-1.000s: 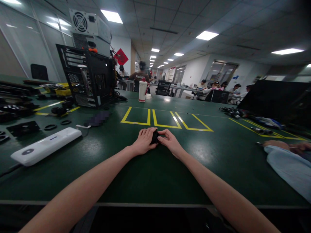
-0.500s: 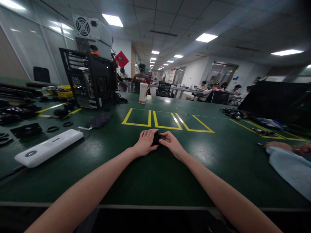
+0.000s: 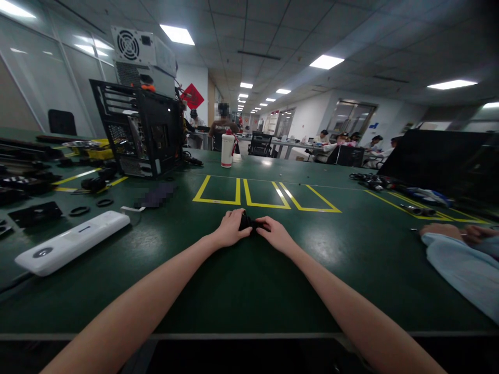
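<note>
Near the middle of the green table [image 3: 249,291], my left hand [image 3: 231,228] is closed around a small black object [image 3: 245,222]. My right hand [image 3: 275,234] pinches the right end of what looks like the same dark object, between thumb and fingers. Whether it is one piece or two joined pieces cannot be made out. Both hands rest low over the table, just in front of the yellow tape outlines [image 3: 267,206], with a small gap between them.
On the left are a white power strip [image 3: 74,243], black rings [image 3: 79,211] and an open computer case [image 3: 144,130]. A white bottle [image 3: 227,150] stands behind the tape. At the right, a person's sleeve [image 3: 456,265] lies near metal parts [image 3: 419,210].
The dark object between my hands has turned and now looks longer and flatter. My left hand has shifted slightly left. The view has moved a little.
</note>
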Tool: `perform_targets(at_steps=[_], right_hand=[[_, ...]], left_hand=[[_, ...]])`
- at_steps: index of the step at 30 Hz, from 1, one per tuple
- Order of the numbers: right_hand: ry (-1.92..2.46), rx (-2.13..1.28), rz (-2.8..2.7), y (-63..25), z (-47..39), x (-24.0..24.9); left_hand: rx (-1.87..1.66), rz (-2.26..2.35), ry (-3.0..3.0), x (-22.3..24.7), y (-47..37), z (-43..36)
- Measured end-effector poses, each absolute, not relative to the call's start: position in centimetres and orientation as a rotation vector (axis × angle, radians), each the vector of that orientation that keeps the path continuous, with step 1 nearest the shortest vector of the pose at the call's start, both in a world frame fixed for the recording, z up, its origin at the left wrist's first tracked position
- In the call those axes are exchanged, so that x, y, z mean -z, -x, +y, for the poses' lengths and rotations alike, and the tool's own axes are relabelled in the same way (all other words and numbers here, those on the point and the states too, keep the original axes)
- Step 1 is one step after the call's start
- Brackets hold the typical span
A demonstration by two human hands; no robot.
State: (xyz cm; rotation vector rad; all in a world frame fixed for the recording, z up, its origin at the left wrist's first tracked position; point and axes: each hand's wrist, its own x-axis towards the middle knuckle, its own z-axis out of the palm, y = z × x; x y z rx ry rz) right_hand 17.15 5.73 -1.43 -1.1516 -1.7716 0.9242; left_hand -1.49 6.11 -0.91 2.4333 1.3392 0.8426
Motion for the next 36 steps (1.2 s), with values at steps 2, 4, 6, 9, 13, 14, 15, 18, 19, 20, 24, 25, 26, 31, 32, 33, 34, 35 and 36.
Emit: perform_targets(at_steps=[2,4,6,9,13,14,15,18,19,20,24,25,26,31,32,33,34,35,36], right_hand=[[1.184,-0.846,-1.827,-17.2,5.6,1.4],[1.205,-0.779,-1.886,-17.1,5.3,1.2],[1.206,-0.7,-1.954,-17.0,5.0,1.0],[1.192,-0.606,-2.026,-16.9,4.6,0.7],[1.191,-0.592,-2.038,-16.8,4.4,0.5],[1.187,-0.591,-2.037,-16.8,4.3,0.5],[1.183,-0.587,-2.038,-16.8,4.3,0.5],[1.175,-0.562,-2.054,-16.7,4.3,0.5],[1.179,-0.553,-2.061,-16.7,4.3,0.6],[1.186,-0.549,-2.067,-16.7,4.3,0.6],[1.208,-0.553,-2.058,-16.6,4.3,0.6],[1.209,-0.555,-2.054,-16.6,4.3,0.5],[1.209,-0.556,-2.053,-16.6,4.3,0.5],[1.23,-0.548,-2.049,-16.5,4.2,0.3],[1.232,-0.54,-2.056,-16.5,4.2,0.2],[1.235,-0.531,-2.064,-16.5,4.2,0.2],[1.24,-0.521,-2.076,-16.5,4.2,0.2],[1.249,-0.509,-2.088,-16.4,4.3,0.2],[1.26,-0.496,-2.101,-16.4,4.3,0.2]], left_hand=[[-0.85,1.344,-2.434,1.0,1.5,6.2],[-0.862,1.383,-2.455,1.1,1.5,6.1],[-0.881,1.427,-2.489,1.3,1.4,6.1],[-0.889,1.403,-2.527,1.6,1.4,6.1],[-0.894,1.301,-2.477,1.8,1.5,6.4],[-0.911,1.283,-2.455,1.8,1.6,6.4],[-0.936,1.268,-2.429,1.8,1.6,6.4],[-1.025,1.234,-2.339,1.6,1.7,6.3],[-1.046,1.224,-2.308,1.6,1.8,6.2],[-1.06,1.217,-2.278,1.5,1.8,6.2],[-1.072,1.26,-2.159,1.5,2.3,6.4],[-1.066,1.269,-2.131,1.6,2.4,6.5],[-1.054,1.269,-2.106,1.6,2.6,6.6],[-0.95,1.23,-2.024,1.6,3.0,7.1],[-0.937,1.222,-2.025,1.5,3.0,7.1],[-0.925,1.209,-2.032,1.4,2.9,7.1],[-0.912,1.198,-2.044,1.2,2.9,7.1],[-0.901,1.197,-2.061,1.0,2.8,7.0],[-0.893,1.204,-2.084,0.7,2.7,7.0]])
